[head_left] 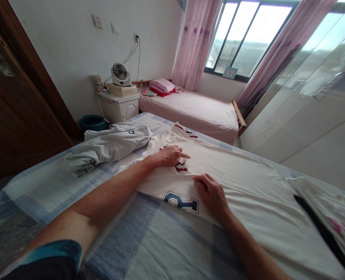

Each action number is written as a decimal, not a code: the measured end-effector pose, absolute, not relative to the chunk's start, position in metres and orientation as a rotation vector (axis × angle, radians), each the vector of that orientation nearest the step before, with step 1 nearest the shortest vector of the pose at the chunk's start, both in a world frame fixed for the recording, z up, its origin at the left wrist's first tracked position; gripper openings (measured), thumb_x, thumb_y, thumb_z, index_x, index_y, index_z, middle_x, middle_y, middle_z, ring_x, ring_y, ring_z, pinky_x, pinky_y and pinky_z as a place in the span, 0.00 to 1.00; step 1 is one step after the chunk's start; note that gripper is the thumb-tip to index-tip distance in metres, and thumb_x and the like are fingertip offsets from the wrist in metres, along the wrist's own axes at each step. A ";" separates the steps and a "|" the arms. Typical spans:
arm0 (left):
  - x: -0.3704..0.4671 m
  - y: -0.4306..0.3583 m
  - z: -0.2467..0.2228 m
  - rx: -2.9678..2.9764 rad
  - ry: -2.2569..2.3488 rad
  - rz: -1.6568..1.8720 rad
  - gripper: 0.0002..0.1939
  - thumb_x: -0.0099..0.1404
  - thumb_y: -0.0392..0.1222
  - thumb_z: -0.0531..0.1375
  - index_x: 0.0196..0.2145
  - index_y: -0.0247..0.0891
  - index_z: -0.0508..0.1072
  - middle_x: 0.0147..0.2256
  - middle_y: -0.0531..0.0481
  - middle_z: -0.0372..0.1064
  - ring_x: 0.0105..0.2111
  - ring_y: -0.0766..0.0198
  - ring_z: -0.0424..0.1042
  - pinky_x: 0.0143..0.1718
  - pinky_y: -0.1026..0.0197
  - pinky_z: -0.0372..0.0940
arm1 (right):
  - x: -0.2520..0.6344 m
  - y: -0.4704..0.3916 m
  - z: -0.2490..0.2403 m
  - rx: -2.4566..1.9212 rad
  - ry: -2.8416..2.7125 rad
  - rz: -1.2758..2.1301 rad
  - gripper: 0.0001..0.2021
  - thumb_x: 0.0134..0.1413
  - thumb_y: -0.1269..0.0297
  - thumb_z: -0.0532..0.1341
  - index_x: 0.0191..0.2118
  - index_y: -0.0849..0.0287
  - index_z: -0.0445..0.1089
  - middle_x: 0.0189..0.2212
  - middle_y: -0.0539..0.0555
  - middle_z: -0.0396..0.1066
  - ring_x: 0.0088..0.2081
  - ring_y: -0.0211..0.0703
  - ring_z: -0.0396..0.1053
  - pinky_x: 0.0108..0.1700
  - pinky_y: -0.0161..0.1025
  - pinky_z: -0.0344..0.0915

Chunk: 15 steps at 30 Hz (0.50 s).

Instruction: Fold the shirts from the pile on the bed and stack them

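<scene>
A white T-shirt (230, 167) lies spread over the bed, its front part folded over, with a blue letter print (182, 202) near the folded edge. My left hand (169, 155) is closed at the sleeve, which has dark and red stripes (182, 168); its index finger points out to the right. Lower and to the right, my right hand (211, 190) rests on the shirt with fingers curled on the cloth beside the print. The exact grip under both palms is hidden.
A bundled grey garment (111, 146) lies to the left on the checked bedsheet (122, 233). Another white garment with pink lettering (332, 210) is at the right. Beyond are a second bed (196, 109), a nightstand (118, 107) with a fan (121, 74), and a white wardrobe (303, 116).
</scene>
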<state>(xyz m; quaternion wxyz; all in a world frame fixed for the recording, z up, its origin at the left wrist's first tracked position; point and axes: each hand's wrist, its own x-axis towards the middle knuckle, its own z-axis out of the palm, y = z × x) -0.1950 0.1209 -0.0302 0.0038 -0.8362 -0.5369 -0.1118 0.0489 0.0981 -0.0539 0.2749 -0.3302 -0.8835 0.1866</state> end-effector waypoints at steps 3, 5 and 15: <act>-0.194 0.122 -0.033 -2.669 -1.575 -0.428 0.18 0.59 0.31 0.54 0.41 0.45 0.77 0.38 0.48 0.70 0.40 0.62 0.69 0.43 0.63 0.61 | 0.049 0.098 -0.054 -0.898 -2.377 0.493 0.11 0.59 0.69 0.51 0.40 0.56 0.70 0.37 0.52 0.71 0.36 0.39 0.69 0.39 0.35 0.62; -0.195 0.122 -0.034 -2.688 -1.525 -0.491 0.13 0.57 0.30 0.54 0.35 0.41 0.76 0.40 0.47 0.70 0.41 0.62 0.68 0.44 0.63 0.61 | 0.049 0.098 -0.054 -0.897 -2.382 0.493 0.11 0.59 0.68 0.51 0.40 0.56 0.70 0.37 0.52 0.71 0.36 0.39 0.69 0.39 0.35 0.62; -0.197 0.115 -0.026 -2.305 -1.833 -0.593 0.10 0.54 0.33 0.56 0.35 0.36 0.72 0.36 0.45 0.71 0.39 0.56 0.69 0.42 0.58 0.63 | 0.049 0.096 -0.054 -0.881 -2.433 0.427 0.11 0.59 0.69 0.50 0.40 0.54 0.68 0.37 0.53 0.70 0.37 0.41 0.68 0.40 0.37 0.62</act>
